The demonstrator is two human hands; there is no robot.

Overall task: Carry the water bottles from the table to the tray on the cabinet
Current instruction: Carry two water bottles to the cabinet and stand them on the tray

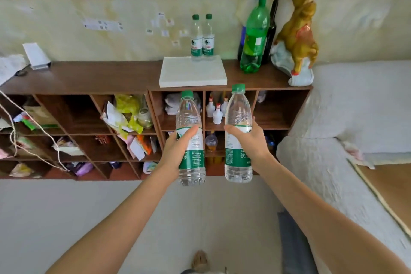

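Two clear water bottles with green caps and green labels are held upright in front of the cabinet (89,78), one in each hand. The left hand (178,149) wraps its fingers (189,132) around the left held bottle (190,140) at label height, and the right hand (251,142) grips the right held bottle (238,133) the same way, thumb across the front. Both bottles hang in the air just below the cabinet's top edge, side by side but apart. On the cabinet top lies a flat white tray (193,73), and two more matching bottles (202,38) stand touching each other at its far edge. Just to the right of the tray stand a large green soda bottle (254,35), a dark glass bottle (271,31) and a golden horse figurine (298,35).
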